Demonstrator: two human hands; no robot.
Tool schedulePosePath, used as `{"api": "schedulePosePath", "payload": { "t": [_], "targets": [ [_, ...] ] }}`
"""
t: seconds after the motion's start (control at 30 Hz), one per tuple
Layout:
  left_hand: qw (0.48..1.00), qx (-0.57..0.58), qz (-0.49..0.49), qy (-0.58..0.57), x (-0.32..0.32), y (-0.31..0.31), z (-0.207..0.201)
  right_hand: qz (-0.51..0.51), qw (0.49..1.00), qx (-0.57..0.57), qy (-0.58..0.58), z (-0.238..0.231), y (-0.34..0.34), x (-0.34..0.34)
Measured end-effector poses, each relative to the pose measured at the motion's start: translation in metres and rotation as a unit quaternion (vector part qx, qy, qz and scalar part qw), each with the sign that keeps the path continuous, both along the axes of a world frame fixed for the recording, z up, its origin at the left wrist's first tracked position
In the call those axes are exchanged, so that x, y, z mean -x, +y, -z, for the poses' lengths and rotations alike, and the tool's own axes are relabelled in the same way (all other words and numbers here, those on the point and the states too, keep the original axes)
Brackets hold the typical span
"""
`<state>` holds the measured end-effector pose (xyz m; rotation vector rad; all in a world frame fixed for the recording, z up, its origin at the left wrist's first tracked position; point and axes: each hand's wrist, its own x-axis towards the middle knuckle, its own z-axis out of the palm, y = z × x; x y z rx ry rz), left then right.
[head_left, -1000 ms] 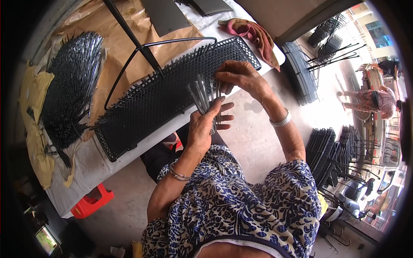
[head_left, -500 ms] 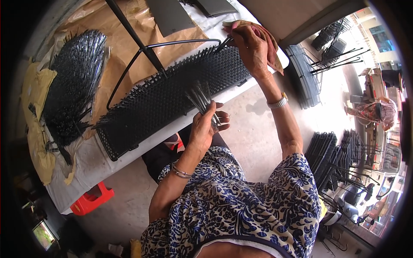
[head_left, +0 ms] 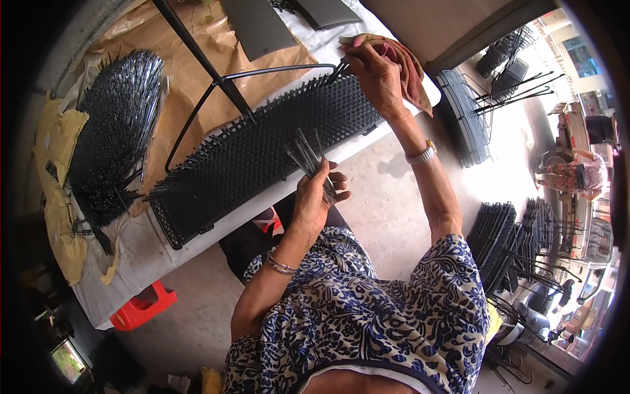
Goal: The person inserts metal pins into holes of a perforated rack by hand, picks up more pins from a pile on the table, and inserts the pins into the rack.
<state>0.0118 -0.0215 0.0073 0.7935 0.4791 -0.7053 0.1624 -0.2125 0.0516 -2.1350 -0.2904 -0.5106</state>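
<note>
A long black perforated panel [head_left: 262,148] lies across the table, with many thin strips sticking up along its far edge and left end. In front of its near edge, my left hand [head_left: 317,190] is closed around a fanned bundle of thin dark strips [head_left: 303,152]. At the panel's right end my right hand [head_left: 380,75] is raised, thumb and fingers pinched together next to a slim black piece; what sits between the fingertips is hidden. A reddish-brown cloth [head_left: 412,79] lies just beyond that hand. A bent black metal frame [head_left: 226,84] stands over the panel's far side.
A large pile of black strips [head_left: 121,98] rests on brown paper [head_left: 197,46] at the left. Grey panels [head_left: 259,29] lie at the back. Below the table is a red stool [head_left: 146,307]. Black wire racks [head_left: 492,230] stand at the right, with another person [head_left: 571,176] farther off.
My left hand and its bundle have shifted slightly right and down, the strips spread in a few clumps. My right hand stays at the panel's right end, slightly lower. The distant person has moved.
</note>
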Motion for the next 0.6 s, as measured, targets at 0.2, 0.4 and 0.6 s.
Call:
{"api": "schedulePosePath", "payload": {
  "t": [0.2,0.4,0.6],
  "targets": [
    [0.998,0.042,-0.033,-0.029,0.0,0.001,0.001,-0.068,0.992,0.103,-0.004,-0.018,-0.003,-0.004],
    [0.995,0.041,-0.043,-0.075,0.002,-0.002,-0.004,-0.153,0.976,0.156,0.023,-0.015,-0.015,-0.01],
    [0.995,0.026,-0.046,-0.083,0.002,0.004,0.001,-0.023,0.968,0.236,-0.084,0.006,-0.011,-0.005]
  ]
}}
